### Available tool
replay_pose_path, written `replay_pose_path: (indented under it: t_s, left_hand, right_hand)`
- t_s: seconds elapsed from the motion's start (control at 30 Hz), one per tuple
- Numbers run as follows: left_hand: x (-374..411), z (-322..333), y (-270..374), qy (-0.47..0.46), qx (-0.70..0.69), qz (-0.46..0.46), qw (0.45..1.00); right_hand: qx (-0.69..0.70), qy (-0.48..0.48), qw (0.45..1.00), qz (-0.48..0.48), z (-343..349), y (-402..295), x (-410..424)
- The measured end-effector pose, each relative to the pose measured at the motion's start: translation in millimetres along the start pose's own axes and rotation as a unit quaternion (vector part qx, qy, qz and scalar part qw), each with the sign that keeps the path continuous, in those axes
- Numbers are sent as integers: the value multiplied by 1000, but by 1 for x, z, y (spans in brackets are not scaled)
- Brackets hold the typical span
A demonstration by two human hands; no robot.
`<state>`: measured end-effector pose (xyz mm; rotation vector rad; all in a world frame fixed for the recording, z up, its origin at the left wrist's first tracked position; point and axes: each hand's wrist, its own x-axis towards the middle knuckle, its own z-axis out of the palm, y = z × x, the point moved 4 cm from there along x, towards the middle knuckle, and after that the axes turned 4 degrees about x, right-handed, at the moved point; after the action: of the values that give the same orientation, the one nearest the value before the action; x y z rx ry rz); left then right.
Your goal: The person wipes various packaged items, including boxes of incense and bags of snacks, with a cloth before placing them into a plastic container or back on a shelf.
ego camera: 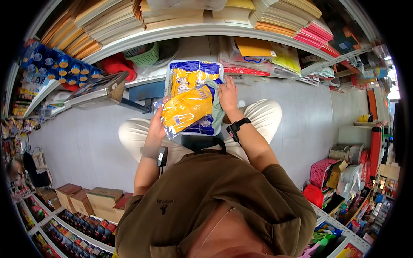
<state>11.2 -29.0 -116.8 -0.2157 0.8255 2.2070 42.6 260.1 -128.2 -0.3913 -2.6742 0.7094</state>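
A glossy yellow plastic packet (185,108) lies tilted over a white plastic tray or basket (167,82) in front of my lap. My left hand (157,124) grips the packet by its left edge. Beneath it in the tray are blue and yellow packets (190,75). A pale green cloth (218,106) hangs along the tray's right side, and my right hand (228,95) is on it, fingers over the tray's right rim. Whether those fingers pinch the cloth or only rest on it is hard to make out.
Shelving (206,29) with stacked envelopes runs ahead. A metal-edged box (100,92) stands at left, beside blue-capped bottles in packs (61,66). Cardboard boxes (103,200) and bottled drinks (87,225) are behind left. A pink basket (321,172) stands at right on the grey floor (300,113).
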Motion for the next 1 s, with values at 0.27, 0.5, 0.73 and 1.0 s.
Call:
replay_pose_path:
  t_s: [0.27,0.5,0.73,1.0]
  left_hand:
    - [-2,-8,7,34,-36,0,999]
    - [-3,-27,5,21,-44,-15,999]
    - [-4,-28,6,51,-36,-24,998]
    - [-8,-38,6,39,-22,-5,999]
  right_hand:
    - [517,-25,822,238,-24,17,52]
    - [611,-106,759,200,-174,-88,146]
    - [494,-147,840,170,-244,-130,230]
    - [548,-213,788,182,-234,-146,248]
